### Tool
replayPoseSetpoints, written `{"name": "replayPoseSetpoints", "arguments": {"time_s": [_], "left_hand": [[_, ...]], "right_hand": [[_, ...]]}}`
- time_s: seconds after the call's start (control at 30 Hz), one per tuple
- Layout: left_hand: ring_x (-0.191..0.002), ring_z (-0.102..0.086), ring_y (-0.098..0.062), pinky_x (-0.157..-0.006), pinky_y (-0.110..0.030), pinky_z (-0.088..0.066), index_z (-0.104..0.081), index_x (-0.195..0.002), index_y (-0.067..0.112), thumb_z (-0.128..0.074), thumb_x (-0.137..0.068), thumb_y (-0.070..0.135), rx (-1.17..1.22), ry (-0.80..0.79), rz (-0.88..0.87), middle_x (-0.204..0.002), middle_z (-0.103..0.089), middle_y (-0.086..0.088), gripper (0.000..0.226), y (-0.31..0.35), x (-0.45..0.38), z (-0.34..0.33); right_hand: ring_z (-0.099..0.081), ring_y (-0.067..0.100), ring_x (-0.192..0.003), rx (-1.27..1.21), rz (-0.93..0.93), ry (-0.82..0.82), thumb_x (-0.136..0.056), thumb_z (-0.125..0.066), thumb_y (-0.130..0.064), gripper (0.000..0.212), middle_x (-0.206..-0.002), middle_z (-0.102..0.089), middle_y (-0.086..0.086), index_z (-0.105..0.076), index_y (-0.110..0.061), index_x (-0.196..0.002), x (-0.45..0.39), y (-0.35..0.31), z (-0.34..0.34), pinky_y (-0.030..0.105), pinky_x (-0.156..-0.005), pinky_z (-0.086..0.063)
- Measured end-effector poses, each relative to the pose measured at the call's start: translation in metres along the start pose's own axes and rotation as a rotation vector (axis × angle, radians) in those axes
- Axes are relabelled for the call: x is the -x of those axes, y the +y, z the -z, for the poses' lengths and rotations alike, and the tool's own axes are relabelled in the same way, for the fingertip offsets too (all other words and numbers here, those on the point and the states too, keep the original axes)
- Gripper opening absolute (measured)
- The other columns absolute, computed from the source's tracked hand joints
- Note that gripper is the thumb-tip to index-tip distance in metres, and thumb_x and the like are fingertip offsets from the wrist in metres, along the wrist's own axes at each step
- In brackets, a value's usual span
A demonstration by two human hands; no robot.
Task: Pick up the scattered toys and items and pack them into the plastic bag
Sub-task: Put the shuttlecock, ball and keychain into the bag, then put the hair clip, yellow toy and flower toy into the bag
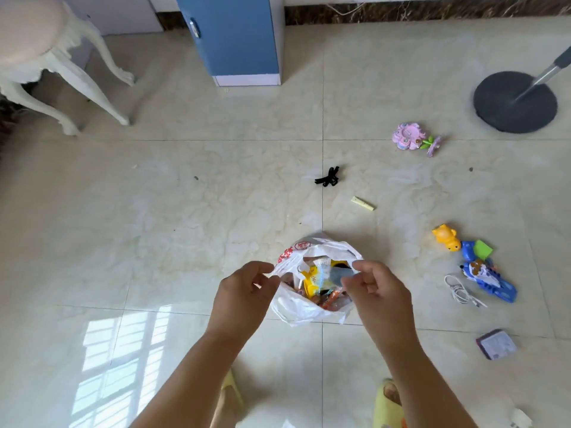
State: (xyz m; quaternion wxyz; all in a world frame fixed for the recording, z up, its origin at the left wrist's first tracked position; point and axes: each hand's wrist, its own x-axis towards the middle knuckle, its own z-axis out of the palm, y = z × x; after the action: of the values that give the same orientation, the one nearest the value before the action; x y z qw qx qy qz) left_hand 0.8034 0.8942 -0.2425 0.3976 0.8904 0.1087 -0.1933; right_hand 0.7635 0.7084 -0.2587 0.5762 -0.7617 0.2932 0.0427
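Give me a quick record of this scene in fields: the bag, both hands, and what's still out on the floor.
bag: white plastic bag, open, on the tiled floor, partly filled
left hand: pinching the bag's left rim
right hand: pinching the right rim
still on floor: pink flower toy, black hair clip, yellow duck toy, blue toy, white cable

Both forearms reach forward and angle in toward each other. Left hand [244, 291] has fingers curled, thumb and forefinger pinched together. Right hand [375, 287] sits just beside it, same level, fingers curled in a similar pinch, knuckles up.
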Motion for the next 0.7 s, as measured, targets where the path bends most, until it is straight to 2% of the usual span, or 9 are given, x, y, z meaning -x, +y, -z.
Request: {"name": "replayPoseSetpoints", "arguments": {"time_s": [0.13, 0.23, 0.27, 0.33, 0.43, 0.6, 0.7], "left_hand": [[-0.061, -0.054, 0.003, -0.057, -0.003, -0.038, -0.065, -0.101, 0.025, -0.063, -0.084, 0.024, -0.082, -0.115, -0.084, -0.072, -0.06, 0.014, 0.017, -0.017, -0.022, 0.068], [-0.06, -0.051, 0.005, -0.056, -0.005, -0.037, -0.065, -0.1, 0.026, -0.062, -0.084, 0.025, -0.12, -0.152, -0.147, -0.073, -0.06, 0.014, 0.016, -0.023, -0.034, 0.127], [-0.06, -0.051, 0.006, -0.056, -0.006, -0.037, -0.064, -0.1, 0.027, -0.062, -0.084, 0.027, -0.137, -0.163, -0.159, -0.073, -0.06, 0.014, 0.016, -0.025, -0.038, 0.148], [-0.06, -0.052, 0.005, -0.058, -0.009, -0.037, -0.063, -0.101, 0.029, -0.061, -0.085, 0.028, -0.161, -0.171, -0.175, -0.074, -0.06, 0.014, 0.017, -0.025, -0.046, 0.182], [-0.063, -0.054, 0.002, -0.061, -0.009, -0.038, -0.064, -0.101, 0.029, -0.061, -0.084, 0.029, -0.172, -0.16, -0.194, -0.075, -0.061, 0.014, 0.017, -0.022, -0.063, 0.222], [-0.07, -0.056, 0.001, -0.06, -0.011, -0.04, -0.064, -0.098, 0.029, -0.062, -0.084, 0.027, -0.157, -0.181, -0.188, -0.077, -0.062, 0.013, 0.014, -0.007, -0.101, 0.244], [-0.071, -0.055, 0.003, -0.056, -0.005, -0.04, -0.063, -0.095, 0.03, -0.062, -0.084, 0.026, -0.147, -0.241, -0.215, -0.078, -0.062, 0.012, 0.011, 0.01, -0.129, 0.243]], "right_hand": [[-0.059, -0.004, -0.065, -0.109, -0.065, 0.163, -0.078, -0.068, -0.01, 0.019, -0.079, -0.066, -0.002, -0.062, -0.026, -0.086, 0.024, -0.04, -0.057, 0.006, -0.062, -0.044], [-0.062, 0.004, -0.075, -0.132, -0.11, 0.243, -0.078, -0.067, -0.011, 0.019, -0.083, -0.067, -0.003, -0.062, -0.026, -0.088, 0.043, -0.069, -0.101, 0.029, -0.076, -0.051], [-0.062, 0.006, -0.077, -0.146, -0.117, 0.261, -0.078, -0.067, -0.011, 0.018, -0.083, -0.067, -0.003, -0.063, -0.023, -0.091, 0.048, -0.081, -0.115, 0.03, -0.077, -0.051], [-0.061, 0.002, -0.072, -0.168, -0.101, 0.267, -0.079, -0.066, -0.01, 0.017, -0.082, -0.067, -0.002, -0.064, -0.018, -0.094, 0.053, -0.103, -0.138, 0.018, -0.072, -0.048], [-0.056, -0.006, -0.066, -0.162, -0.063, 0.26, -0.079, -0.066, -0.008, 0.018, -0.08, -0.065, -0.004, -0.063, -0.018, -0.093, 0.053, -0.133, -0.164, 0.003, -0.061, -0.04], [-0.057, -0.004, -0.072, -0.097, -0.073, 0.282, -0.079, -0.065, -0.012, 0.02, -0.077, -0.063, -0.009, -0.062, -0.02, -0.097, 0.033, -0.158, -0.174, 0.003, -0.061, -0.04], [-0.059, 0.001, -0.077, -0.098, -0.116, 0.331, -0.08, -0.065, -0.015, 0.021, -0.081, -0.065, -0.005, -0.061, -0.021, -0.099, 0.015, -0.165, -0.17, 0.013, -0.068, -0.044]]}}
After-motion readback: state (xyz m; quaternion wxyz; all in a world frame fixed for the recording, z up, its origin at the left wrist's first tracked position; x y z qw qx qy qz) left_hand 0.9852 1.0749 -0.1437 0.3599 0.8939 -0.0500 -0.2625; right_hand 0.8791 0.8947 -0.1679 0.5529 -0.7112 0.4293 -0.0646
